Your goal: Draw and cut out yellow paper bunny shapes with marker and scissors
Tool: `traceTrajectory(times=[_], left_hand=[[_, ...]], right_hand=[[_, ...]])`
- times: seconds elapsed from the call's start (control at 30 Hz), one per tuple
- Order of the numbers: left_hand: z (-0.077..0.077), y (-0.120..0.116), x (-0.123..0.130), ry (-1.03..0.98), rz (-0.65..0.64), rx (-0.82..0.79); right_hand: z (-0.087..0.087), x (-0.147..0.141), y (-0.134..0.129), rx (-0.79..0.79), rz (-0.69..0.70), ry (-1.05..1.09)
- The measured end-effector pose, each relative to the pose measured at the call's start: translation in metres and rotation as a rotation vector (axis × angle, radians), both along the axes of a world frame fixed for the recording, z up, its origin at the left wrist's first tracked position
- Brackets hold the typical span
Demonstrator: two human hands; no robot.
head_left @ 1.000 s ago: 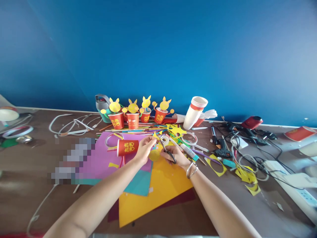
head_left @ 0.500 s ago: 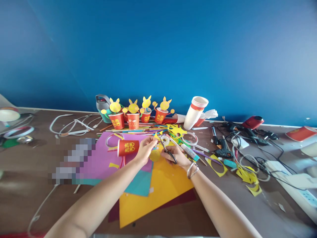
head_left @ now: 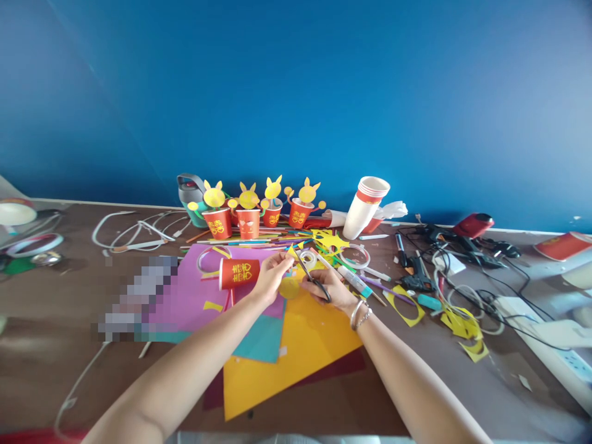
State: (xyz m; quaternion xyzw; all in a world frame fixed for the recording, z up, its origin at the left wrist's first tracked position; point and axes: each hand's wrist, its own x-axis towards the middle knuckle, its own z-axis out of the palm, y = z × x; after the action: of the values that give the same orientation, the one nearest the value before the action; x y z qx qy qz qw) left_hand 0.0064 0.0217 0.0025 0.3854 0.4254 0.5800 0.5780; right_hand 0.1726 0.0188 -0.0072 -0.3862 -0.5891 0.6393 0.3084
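My left hand [head_left: 274, 275] pinches a small piece of yellow paper [head_left: 291, 251] between thumb and fingers. In my right hand [head_left: 333, 288] is a pair of scissors [head_left: 311, 275] with dark handles, its blades pointing up and left at the yellow piece. Below and between the hands lies a yellow paper circle [head_left: 290, 287]. A red paper cup [head_left: 238, 273] with gold characters rests on its side just left of my left hand. Under everything are sheets of purple paper [head_left: 185, 290], teal paper [head_left: 259, 339] and orange-yellow paper [head_left: 296, 376].
Several red cups [head_left: 217, 224] with yellow paper heads stand near the blue wall. A stack of white cups [head_left: 365, 208] leans beside them. To the right are a glue gun [head_left: 417, 275], a glue stick [head_left: 355, 281], cut yellow scraps [head_left: 404, 306], cables and a power strip [head_left: 573, 364].
Both hands, the scissors and the yellow piece keep nearly the same places. The whole view has shifted very slightly.
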Motion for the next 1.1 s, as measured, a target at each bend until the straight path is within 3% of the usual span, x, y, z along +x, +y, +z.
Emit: traceTrajectory(times=[0.87,1.1], left_hand=[[0.0008,0.0001,0.0015,-0.017,0.023,0.001],[0.0001,-0.0004,0.0015,-0.017,-0.033,-0.001]], right_hand=[[0.0043,-0.0011,-0.0009,-0.003,-0.001,-0.041],[0.0018,-0.0014,-0.0009,-0.009,-0.005,-0.028]])
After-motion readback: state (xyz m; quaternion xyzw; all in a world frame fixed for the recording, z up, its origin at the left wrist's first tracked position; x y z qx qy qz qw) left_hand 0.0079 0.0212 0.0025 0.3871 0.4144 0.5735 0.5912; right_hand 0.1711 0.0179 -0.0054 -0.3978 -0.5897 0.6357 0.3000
